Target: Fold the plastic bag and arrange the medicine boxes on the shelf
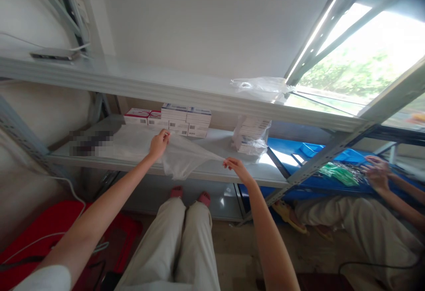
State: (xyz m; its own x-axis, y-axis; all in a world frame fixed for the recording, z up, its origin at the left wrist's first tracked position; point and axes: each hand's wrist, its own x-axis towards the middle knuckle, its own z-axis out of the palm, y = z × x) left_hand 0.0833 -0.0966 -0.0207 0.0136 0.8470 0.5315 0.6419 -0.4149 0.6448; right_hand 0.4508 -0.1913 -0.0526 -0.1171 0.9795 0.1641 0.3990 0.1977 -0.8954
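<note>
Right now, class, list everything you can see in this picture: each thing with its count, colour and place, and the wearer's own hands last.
clear plastic bag: one, see-through, on the middle shelf, stretched between both hands
small boxes: a stack, count unclear, white with red or blue, back of the middle shelf
bagged boxes: one bundle, white in clear wrap, middle shelf, right
crumpled bag: one, clear, top shelf
flat device: one, grey, top shelf, far left
metal shelving: one unit, grey
blue tray: one, blue, right
green items: a few, on the tray
co-worker's hands: two, far right
left hand: pinches the bag's left part
right hand: pinches its right tip
</note>
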